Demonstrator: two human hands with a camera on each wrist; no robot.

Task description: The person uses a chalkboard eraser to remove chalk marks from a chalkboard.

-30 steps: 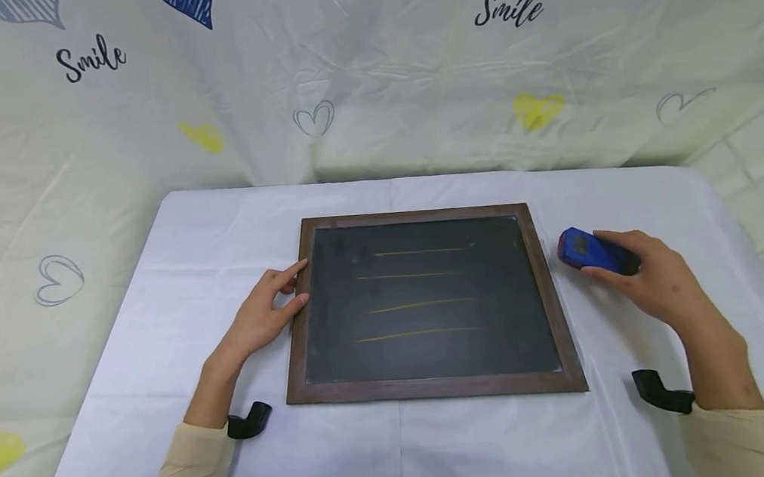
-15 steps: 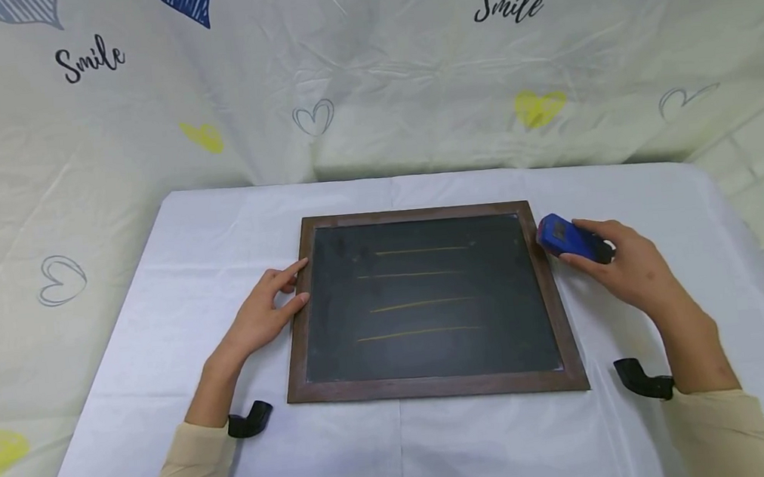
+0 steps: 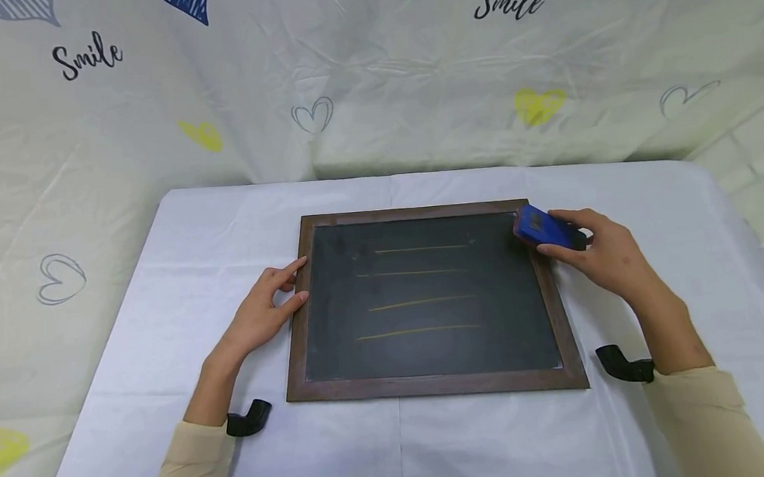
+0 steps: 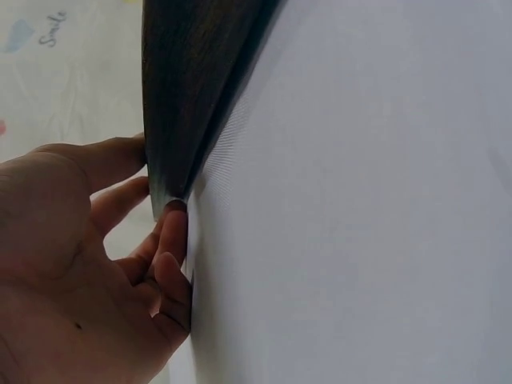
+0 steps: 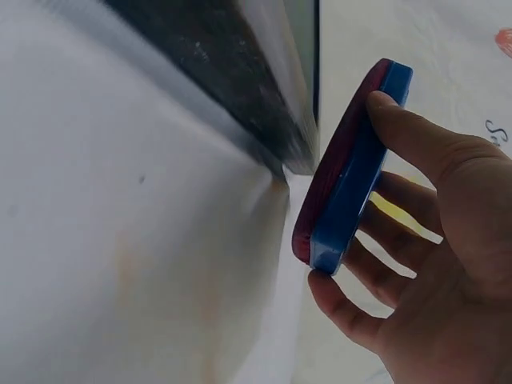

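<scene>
A blackboard with a brown wooden frame lies on the white-covered table. Several thin yellow lines cross its dark surface. My left hand rests at the frame's left side, thumb and index fingertips on the wood; the left wrist view shows other fingers bent beside the frame's edge. My right hand grips a blue blackboard eraser between thumb and fingers, over the board's upper right corner. In the right wrist view, the eraser's dark red felt faces the board, tilted, seemingly just above the frame.
White cloth covers the table around the board. Behind the table hangs a pale curtain printed with hearts and "Smile". Black curved pieces stick out at both wrists, beside the beige sleeves.
My right hand has carried the eraser leftward and slightly away from me, from beside the board to over its upper right corner. The left hand and the board have stayed put.
</scene>
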